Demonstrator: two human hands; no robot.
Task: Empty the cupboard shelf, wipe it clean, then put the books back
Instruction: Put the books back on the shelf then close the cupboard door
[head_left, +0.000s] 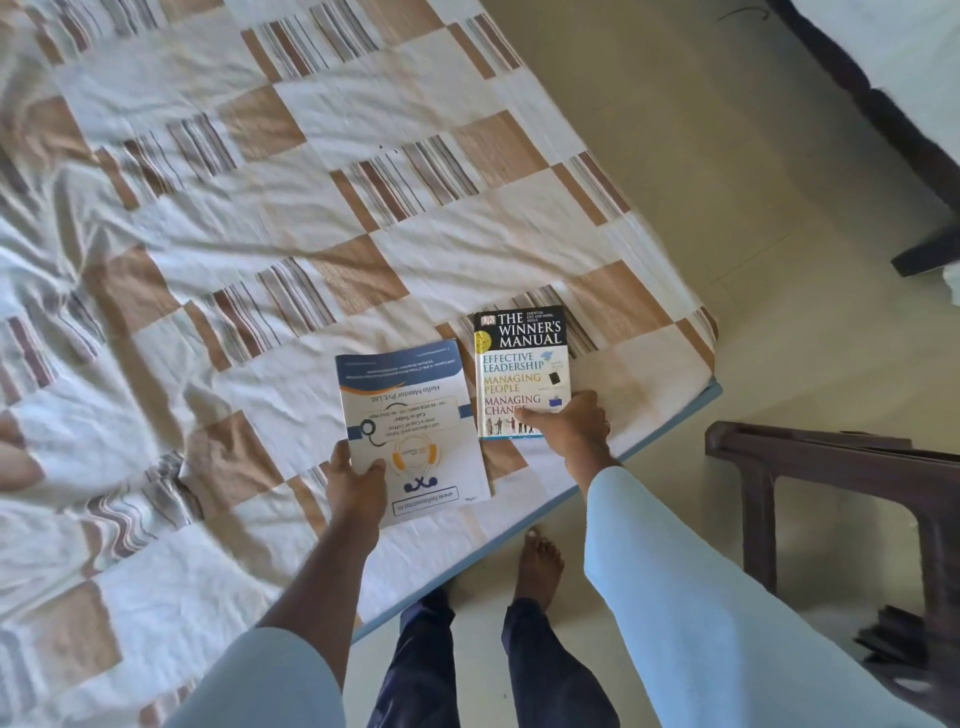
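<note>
Two books on the bed (260, 218), near its lower right corner, side by side with a narrow gap between them.

Left hand (358, 480): grips the booklet (410, 426) at its near left corner, thumb on the cover, fingers curled under the edge. Booklet is thin, white with a blue top band, a headphone graphic and print that reads upside down from this view. It lies flat or nearly flat on the bedsheet; can't tell if the gripped corner is lifted.

Right hand (566, 423): on the near right corner of the hardcover (522, 371), thumb lying across the cover, fingers curled round the right edge. Hardcover lies flat, title upright to the camera: "The Winner's Manual", black header, white lower part with a row of small figures along the bottom. It sits just right of the booklet and a little further up the bed, close to the mattress edge.

Bedsheet is a wrinkled patchwork of white, tan and striped squares; blue mattress edge (670, 421) shows along the near side.

Both arms in pale blue sleeves. Person stands at the bed's edge, dark trousers, one bare foot (540, 566) on the cream floor (727, 208).

Right of the frame: a dark wooden chair (852, 467), well apart from the books. Top right: dark frame of another piece of furniture (893, 119). Cupboard shelf not in view.
</note>
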